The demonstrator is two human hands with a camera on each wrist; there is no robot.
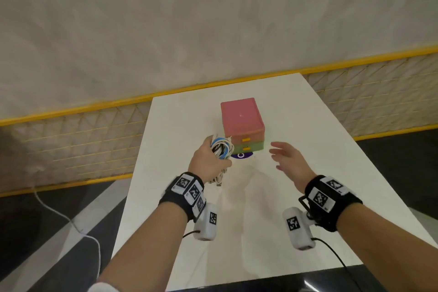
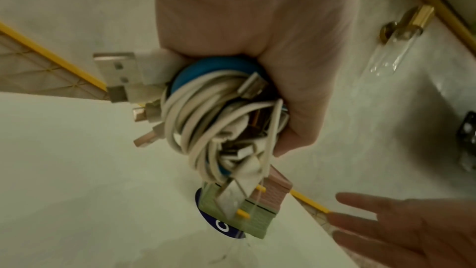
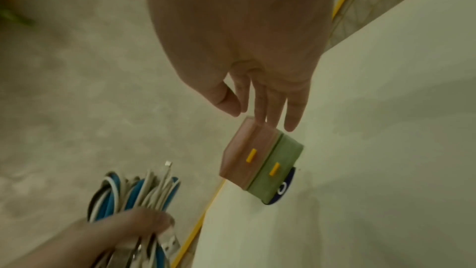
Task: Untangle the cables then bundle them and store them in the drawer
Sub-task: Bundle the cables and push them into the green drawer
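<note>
Toward the far edge of the white surface [image 1: 296, 125], roughly midway between its left and right edges, stands a small drawer box [image 1: 241, 123] with a pink upper part and a green lower part. Each drawer front carries a yellow handle, and both drawers look closed. The box sits partly on a dark blue round sticker [image 1: 241, 155] with a white mark.

The left hand [image 1: 208, 161] is raised above the surface just left of the box's front, its fingers [image 3: 144, 224] curled round a bundle of cables [image 1: 221, 147]. The bundle is coiled into loops of white and blue cord, with a little black showing among them. In the left wrist view several plug ends [image 2: 117, 72] stick out of the coil beside the palm, and a few more hang down below the hand.

The right hand [image 1: 290, 161] is in the air just right of the box front, holding nothing; its fingers [image 3: 293, 113] are straight and slightly spread, pointing toward the box, apart from it.

Both forearms wear black wrist straps with square printed markers. Beyond the surface runs a yellow mesh fence [image 1: 78, 140] against a pale wall.
</note>
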